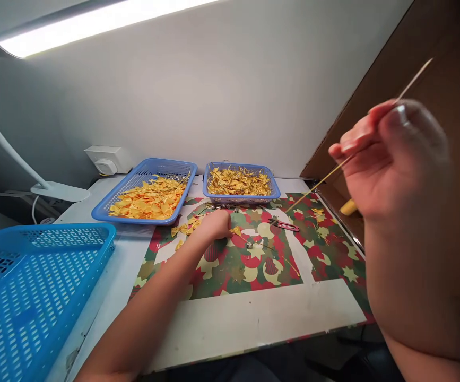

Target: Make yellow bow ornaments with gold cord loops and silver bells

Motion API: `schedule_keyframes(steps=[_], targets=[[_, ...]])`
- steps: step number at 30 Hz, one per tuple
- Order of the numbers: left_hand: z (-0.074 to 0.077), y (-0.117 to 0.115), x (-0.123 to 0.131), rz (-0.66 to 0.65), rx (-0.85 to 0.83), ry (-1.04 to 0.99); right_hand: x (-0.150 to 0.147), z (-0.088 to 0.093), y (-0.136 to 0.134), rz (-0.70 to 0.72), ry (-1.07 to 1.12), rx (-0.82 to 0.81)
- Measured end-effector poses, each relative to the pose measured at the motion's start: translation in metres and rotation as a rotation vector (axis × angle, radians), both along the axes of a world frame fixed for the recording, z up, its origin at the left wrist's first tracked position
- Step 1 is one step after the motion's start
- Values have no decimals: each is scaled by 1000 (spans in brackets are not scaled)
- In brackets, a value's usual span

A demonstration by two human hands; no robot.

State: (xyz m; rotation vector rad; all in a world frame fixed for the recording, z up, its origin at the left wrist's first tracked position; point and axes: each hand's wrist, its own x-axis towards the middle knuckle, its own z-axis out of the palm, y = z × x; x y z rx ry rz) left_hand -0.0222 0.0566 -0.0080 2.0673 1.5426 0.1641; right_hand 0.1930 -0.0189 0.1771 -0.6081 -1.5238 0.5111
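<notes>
My right hand [389,154] is raised at the right, its fingers closed on a thin golden cord [325,178]. One end of the cord sticks up past the fingers, and the rest slants down toward the patterned sheet. My left hand [214,225] rests low over the sheet, its fingers closed beside a small yellow bow [236,231]; what they grip is hidden. A small silver bell [249,245] lies on the sheet with a thin cord near it. Several yellow bows [182,229] lie left of my left hand. Red-handled snips [287,226] lie to the right.
A blue basket [146,220] holds yellow bows and silver bells; another basket [242,199] holds bows with golden cords. A larger blue basket [90,276] stands front left. A lamp [60,191] and cardboard wall [357,111] flank the table [233,323].
</notes>
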Motion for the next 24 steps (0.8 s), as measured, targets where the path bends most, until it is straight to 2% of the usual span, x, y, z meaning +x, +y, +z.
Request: schedule_keyframes(steps=[4, 7, 10, 13, 16, 19, 21, 24], targets=[[-1, 5, -4, 35, 43, -171, 10, 26, -11, -84, -46, -85], [0, 8, -5, 70, 89, -330, 14, 33, -16, -83, -55, -56], [0, 9, -4, 85, 77, -469, 12, 30, -18, -52, -1, -55], [-5, 8, 0, 81, 14, -592, 10, 13, -12, -32, 63, -60], [-14, 2, 6, 86, -74, -721, 8, -29, 1, 33, 91, -107], [-25, -9, 16, 118, -167, -846, 5, -96, 14, 47, 55, -342], [-31, -18, 21, 149, -228, -907, 0, -143, 19, -23, -56, -469], [-33, -30, 26, 192, -315, -970, -7, -196, 18, -80, -173, -546]])
